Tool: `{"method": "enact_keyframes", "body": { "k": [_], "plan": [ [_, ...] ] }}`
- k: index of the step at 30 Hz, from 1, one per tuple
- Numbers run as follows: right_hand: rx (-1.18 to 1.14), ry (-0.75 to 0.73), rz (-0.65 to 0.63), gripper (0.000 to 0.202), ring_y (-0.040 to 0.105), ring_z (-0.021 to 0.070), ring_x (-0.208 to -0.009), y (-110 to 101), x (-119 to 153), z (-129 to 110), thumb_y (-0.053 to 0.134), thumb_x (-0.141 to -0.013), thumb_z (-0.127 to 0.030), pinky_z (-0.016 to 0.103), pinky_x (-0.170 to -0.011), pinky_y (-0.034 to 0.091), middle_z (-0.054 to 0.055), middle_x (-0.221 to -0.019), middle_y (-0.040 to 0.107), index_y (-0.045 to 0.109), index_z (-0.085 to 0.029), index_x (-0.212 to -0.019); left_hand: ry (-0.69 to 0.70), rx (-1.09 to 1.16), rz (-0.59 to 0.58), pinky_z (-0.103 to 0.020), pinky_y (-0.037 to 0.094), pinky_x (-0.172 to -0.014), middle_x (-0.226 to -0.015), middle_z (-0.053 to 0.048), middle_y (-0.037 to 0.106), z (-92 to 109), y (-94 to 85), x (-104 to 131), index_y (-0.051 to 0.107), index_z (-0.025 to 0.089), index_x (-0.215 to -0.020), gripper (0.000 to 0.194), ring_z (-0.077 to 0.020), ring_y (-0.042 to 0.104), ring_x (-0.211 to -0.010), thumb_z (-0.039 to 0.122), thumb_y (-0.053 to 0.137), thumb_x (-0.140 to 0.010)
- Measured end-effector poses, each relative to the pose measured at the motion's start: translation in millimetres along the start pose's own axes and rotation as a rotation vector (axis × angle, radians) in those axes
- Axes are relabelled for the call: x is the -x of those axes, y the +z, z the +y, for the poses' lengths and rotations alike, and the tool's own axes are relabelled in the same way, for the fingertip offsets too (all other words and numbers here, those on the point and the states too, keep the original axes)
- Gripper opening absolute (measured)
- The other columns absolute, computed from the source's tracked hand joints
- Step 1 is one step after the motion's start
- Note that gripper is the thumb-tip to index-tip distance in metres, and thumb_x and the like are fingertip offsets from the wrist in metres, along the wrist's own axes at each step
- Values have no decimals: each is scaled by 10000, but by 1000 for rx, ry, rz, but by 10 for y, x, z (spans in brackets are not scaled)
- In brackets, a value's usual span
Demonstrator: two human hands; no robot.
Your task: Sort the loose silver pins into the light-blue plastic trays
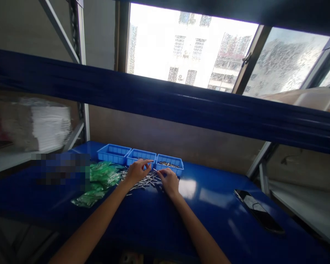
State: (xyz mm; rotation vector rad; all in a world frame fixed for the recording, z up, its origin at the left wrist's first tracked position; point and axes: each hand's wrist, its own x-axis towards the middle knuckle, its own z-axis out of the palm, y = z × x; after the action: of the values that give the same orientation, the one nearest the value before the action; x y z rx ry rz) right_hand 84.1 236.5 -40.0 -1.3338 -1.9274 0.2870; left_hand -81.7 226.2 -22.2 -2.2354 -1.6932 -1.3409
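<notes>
My right hand (168,180) pinches a thin silver metal pin (155,169) between thumb and fingertips. Just left of it, my left hand (139,171) hovers with thumb and index finger apart, and I see nothing between them. Beneath both hands lies a loose pile of similar metal pins (143,182) on the blue table. Right behind them stand three blue bins in a row. The right bin (178,170) holds several dark and silver pins. Partly hidden by my left hand, the middle bin (132,154) has a few pins showing. In the left bin (111,158) no pins show.
Green plastic bags (103,178) lie left of the pile, beside a blurred-out patch. A phone (258,211) rests on the blue table (209,220) at right. A blue shelf beam (165,97) crosses above the work, with metal uprights at both sides.
</notes>
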Motion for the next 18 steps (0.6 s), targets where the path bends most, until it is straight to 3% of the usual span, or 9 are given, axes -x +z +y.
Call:
{"method": "enact_keyframes", "body": {
  "k": [5, 12, 18],
  "plan": [
    [-197, -9, 84, 307, 537, 116, -570, 11, -59, 22, 484, -783, -463, 233, -581, 409, 4, -812, 649, 678, -225, -805, 17, 63, -101, -209, 389, -583, -775, -1, 646, -25, 85, 19, 633, 252, -1030, 344, -109, 532, -606, 437, 441, -813],
    [-269, 34, 151, 305, 576, 146, -648, -40, -61, -23, 531, -739, -477, 248, -611, 424, 25, -804, 661, 680, -211, -750, 3, 97, -97, -213, 386, -598, -738, -5, 645, -6, 99, 7, 684, 217, -813, 304, -114, 531, -610, 448, 488, -789],
    [-171, 113, 171, 317, 579, 158, -679, -57, -46, 13, 534, -729, -506, 249, -604, 404, 13, -802, 658, 677, -224, -713, 25, 64, -119, -218, 378, -574, -728, 10, 632, 32, 105, 33, 668, 220, -774, 243, -108, 525, -588, 405, 512, -784]
  ]
}}
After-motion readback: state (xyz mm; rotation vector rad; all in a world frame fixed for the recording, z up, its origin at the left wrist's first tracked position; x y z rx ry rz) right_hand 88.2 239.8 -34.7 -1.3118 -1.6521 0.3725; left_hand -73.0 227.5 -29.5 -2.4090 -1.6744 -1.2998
